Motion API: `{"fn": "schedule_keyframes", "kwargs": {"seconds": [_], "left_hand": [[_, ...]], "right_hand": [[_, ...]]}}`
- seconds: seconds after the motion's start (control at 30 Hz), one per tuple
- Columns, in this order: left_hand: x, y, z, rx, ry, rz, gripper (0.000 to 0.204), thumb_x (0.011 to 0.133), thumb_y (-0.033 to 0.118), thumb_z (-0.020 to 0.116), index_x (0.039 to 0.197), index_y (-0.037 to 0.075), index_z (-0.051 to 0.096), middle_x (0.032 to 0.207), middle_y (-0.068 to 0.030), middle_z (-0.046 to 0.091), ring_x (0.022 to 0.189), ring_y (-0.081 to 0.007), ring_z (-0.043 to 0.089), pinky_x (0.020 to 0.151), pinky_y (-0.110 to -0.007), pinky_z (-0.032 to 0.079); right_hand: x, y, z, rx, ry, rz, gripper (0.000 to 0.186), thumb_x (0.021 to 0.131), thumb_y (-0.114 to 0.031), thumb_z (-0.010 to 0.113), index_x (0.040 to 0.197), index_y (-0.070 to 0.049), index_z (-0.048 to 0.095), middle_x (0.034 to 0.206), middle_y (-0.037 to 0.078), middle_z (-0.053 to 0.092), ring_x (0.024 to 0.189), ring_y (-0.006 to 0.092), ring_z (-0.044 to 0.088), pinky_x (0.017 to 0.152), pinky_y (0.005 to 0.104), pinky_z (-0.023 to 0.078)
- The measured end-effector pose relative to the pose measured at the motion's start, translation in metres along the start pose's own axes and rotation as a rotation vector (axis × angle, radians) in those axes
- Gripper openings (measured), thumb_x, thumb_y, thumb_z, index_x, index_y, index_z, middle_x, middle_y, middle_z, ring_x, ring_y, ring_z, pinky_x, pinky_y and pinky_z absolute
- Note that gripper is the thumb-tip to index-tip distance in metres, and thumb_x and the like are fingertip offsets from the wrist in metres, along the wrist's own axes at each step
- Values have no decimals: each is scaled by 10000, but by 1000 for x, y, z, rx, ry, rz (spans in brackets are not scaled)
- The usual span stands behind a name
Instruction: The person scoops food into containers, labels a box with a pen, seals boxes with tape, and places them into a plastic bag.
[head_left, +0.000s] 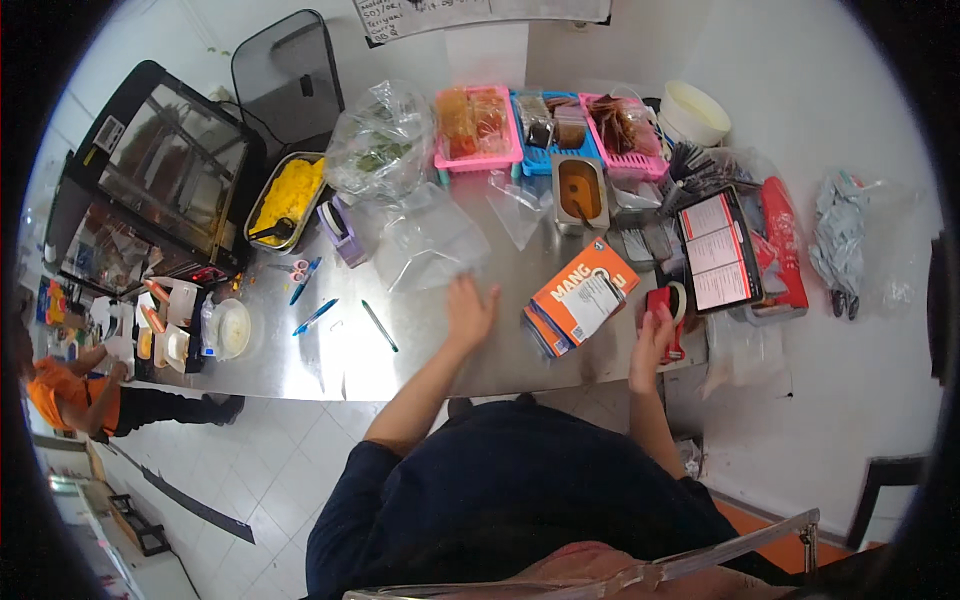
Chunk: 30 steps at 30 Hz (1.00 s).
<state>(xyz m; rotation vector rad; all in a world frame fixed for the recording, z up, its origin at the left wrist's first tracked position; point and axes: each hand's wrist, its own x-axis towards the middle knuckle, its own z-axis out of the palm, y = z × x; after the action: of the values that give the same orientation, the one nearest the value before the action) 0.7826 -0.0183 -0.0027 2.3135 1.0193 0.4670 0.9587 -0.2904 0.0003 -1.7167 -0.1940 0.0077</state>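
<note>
My left hand [468, 315] rests over the steel table with its fingers spread, holding nothing. Just beyond its fingertips lies a clear plastic bag [425, 245]. My right hand [648, 350] is closed around a red tape dispenser [677, 338] near the table's right front edge. Between my hands, closer to the right one, lies an orange packet [560, 298] with a white label [592, 305] on it.
Pink [508, 150] and blue baskets stand along the back beside a metal sauce container [580, 192]. A tablet [718, 250] is propped at the right. Pens [380, 327], a purple tape dispenser [340, 232] and a yellow-food tray [250, 215] lie left. A co-worker [75, 395] stands far left.
</note>
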Motion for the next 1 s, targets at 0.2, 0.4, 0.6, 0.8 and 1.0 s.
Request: {"fn": "schedule_keyframes", "kwargs": {"seconds": [0.2, 0.4, 0.6, 0.8, 1.0], "left_hand": [[28, -127, -62, 469, -7, -65, 315, 829, 251, 572, 1120, 136, 539, 1291, -71, 467, 1207, -290, 408, 1011, -494, 299], [-9, -52, -84, 33, 96, 193, 138, 858, 170, 534, 918, 55, 582, 880, -154, 617, 795, -369, 590, 683, -436, 463], [-76, 73, -168, -167, -336, 104, 274, 744, 174, 698, 957, 36, 596, 862, -154, 615, 833, -345, 598, 719, -383, 474], [-92, 60, -215, -6, -202, 316, 212, 698, 62, 677, 900, 30, 619, 838, -129, 628, 836, -333, 593, 729, -379, 480], [-108, 19, -241, -269, -259, 117, 215, 708, -117, 542, 896, -34, 603, 797, -124, 634, 750, -199, 617, 703, -286, 479]], "right_hand": [[-32, -69, 15, -120, -120, -224, 323, 911, -130, 507, 1217, -43, 448, 1185, 83, 429, 1004, 161, 457, 850, 275, 402], [-66, -118, 46, -147, -838, -402, 267, 836, -142, 613, 1073, -28, 567, 1089, 138, 553, 1028, 257, 525, 876, 359, 415], [-97, -180, 97, -334, -817, -1045, 423, 743, -170, 678, 1132, -53, 563, 1113, 108, 548, 1043, 269, 516, 853, 395, 425], [-100, -168, 105, -246, -971, -982, 207, 754, -190, 667, 900, -54, 613, 869, 85, 592, 807, 267, 557, 734, 374, 436], [-73, -199, 82, -396, -1519, -342, 171, 874, -213, 575, 837, -51, 611, 821, 87, 618, 779, 232, 594, 706, 337, 449]]}}
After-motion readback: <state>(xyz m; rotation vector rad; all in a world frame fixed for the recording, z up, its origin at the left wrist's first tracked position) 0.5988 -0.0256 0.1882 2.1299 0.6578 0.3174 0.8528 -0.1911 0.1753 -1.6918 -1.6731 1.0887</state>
